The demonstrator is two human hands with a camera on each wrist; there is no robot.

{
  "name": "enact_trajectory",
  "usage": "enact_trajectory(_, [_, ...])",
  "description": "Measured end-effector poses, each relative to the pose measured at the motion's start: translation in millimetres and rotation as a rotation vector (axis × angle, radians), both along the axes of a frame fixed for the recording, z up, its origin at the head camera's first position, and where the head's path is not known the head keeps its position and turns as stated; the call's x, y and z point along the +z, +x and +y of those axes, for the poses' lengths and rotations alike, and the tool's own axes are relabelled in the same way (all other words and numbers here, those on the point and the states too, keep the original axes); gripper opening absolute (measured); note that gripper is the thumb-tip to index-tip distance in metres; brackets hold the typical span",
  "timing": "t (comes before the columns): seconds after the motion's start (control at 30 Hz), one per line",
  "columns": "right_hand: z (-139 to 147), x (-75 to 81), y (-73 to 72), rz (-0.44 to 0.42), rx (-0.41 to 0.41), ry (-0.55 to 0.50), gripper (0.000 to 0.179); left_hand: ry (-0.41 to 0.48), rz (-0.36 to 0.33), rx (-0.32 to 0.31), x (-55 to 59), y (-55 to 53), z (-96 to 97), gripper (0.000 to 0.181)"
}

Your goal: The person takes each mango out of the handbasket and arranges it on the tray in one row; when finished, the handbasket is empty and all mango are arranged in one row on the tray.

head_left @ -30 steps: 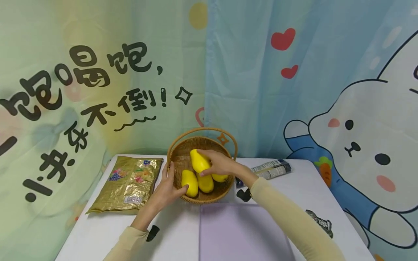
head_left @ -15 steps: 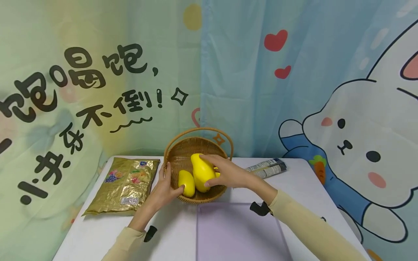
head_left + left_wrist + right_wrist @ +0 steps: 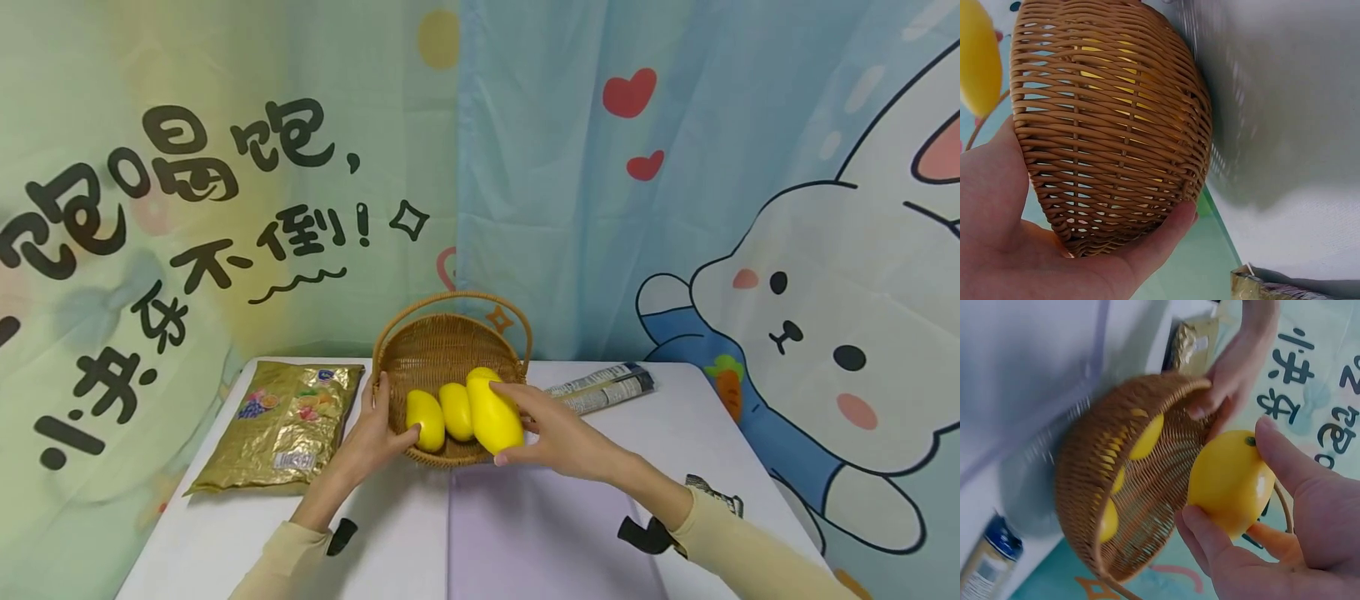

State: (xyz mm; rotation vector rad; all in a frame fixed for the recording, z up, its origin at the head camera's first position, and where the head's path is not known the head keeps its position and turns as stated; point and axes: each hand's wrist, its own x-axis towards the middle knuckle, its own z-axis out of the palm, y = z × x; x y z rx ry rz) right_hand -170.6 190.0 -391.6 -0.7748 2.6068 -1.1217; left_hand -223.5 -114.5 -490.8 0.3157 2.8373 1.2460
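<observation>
A brown wicker basket (image 3: 442, 354) with a hoop handle is tilted toward me, and several yellow mangoes (image 3: 425, 421) lie inside it. My left hand (image 3: 377, 437) grips its left rim; in the left wrist view the thumb and fingers (image 3: 1166, 240) hold the woven wall (image 3: 1116, 125). Between the thumb and fingers of my right hand (image 3: 562, 437) is another yellow mango (image 3: 497, 417), held at the basket's front right. The right wrist view shows that mango (image 3: 1232, 481) apart from the basket (image 3: 1129, 481), a small green stem spot on its end.
Left of the basket lies a gold foil bag (image 3: 288, 429) with fruit pictures. Behind my right hand rests a silver and dark blue package (image 3: 603, 387). A pale purple mat (image 3: 540, 533) covers the table's front middle. A dark patterned piece (image 3: 712, 492) sits by the right sleeve.
My right hand has brought the mango down and to the right, from over the basket's middle to its front right. The left hand keeps its grip on the rim.
</observation>
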Motion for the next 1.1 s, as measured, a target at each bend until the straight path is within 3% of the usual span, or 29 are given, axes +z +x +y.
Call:
enact_trajectory(0.27, [10, -24.8, 34.0, -0.109, -0.081, -0.076, 0.094, 0.008, -0.018, 0.007, -0.1, 0.0, 0.0, 0.110])
enact_trajectory(0.53, [10, -47.1, 63.3, -0.201, -0.103, -0.113, 0.094, 0.013, -0.027, 0.001, -0.4, -0.3, -0.1, 0.110])
enact_trajectory(0.83, [0, -78.8, 81.0, -0.305, -0.075, -0.135, 0.089, 0.014, -0.013, 0.004, 0.2, -0.5, -0.2, 0.110])
enact_trajectory(1.0, [-10, -99.1, 87.4, -0.389, -0.095, -0.142, 0.091, 0.018, -0.010, 0.009, -0.6, 0.3, 0.6, 0.110])
enact_trajectory(1.1, [-16, -108.1, 91.0, -0.394, -0.105, -0.144, 0.094, 0.025, -0.017, 0.008, -1.5, 0.3, 0.9, 0.110])
